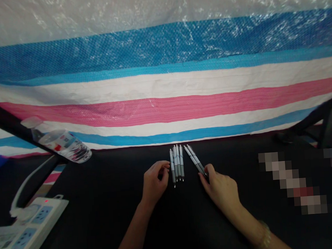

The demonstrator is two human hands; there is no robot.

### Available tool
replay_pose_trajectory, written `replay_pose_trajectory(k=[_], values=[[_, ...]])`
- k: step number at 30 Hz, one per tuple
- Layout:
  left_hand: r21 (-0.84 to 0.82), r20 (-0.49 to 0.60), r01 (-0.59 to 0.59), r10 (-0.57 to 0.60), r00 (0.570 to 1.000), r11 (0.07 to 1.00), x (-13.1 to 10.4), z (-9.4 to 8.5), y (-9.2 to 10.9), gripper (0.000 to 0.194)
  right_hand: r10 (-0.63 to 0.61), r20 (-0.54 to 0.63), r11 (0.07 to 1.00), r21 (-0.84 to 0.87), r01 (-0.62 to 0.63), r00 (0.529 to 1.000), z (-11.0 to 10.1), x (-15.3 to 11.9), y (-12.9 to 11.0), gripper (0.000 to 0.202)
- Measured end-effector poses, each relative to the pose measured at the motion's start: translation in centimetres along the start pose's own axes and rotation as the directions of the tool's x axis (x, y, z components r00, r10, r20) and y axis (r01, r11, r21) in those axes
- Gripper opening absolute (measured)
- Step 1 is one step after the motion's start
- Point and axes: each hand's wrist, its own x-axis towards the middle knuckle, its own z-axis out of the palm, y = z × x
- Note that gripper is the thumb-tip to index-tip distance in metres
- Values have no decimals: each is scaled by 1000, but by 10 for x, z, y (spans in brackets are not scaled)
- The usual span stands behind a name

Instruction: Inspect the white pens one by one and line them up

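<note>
Several white click pens with grey grips (178, 162) lie side by side on the black table, clickers away from me. The leftmost pen (173, 167) sits slightly nearer to me than the others. My left hand (156, 180) is just left of this row, fingers loosely curved and thumb apart from them, with nothing held. To the right of the row, my right hand (220, 185) pinches the near ends of two slanted pens (195, 157) between thumb and fingers. Their tips are partly hidden by the fingers.
A white power strip (34, 232) with a plugged-in cable lies at the lower left. A clear plastic bottle (67, 145) lies tilted near a dark bar. Striped plastic sheeting (165, 109) hangs behind the black table (103, 204). A blurred-out object (293, 184) is at the right.
</note>
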Motion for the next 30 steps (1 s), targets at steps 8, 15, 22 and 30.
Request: replay_pose_trajectory(k=[8, 15, 22, 30], values=[[14, -25, 6, -6, 1000, 1000, 1, -2, 4, 22, -17, 29, 1000, -8, 17, 999, -2, 0, -3, 19], [-250, -85, 201, -228, 970, 947, 5, -6, 8, 15, -30, -94, 972, 229, 51, 995, -1, -4, -1, 23], [-629, 112, 415, -452, 885, 657, 9, -12, 16, 33, -58, -191, 697, 695, 177, 980, -7, -18, -9, 25], [-742, 384, 548, -426, 819, 386, 7, -12, 20, 28, -278, 221, 265, 953, -147, 935, -5, -46, -46, 32]])
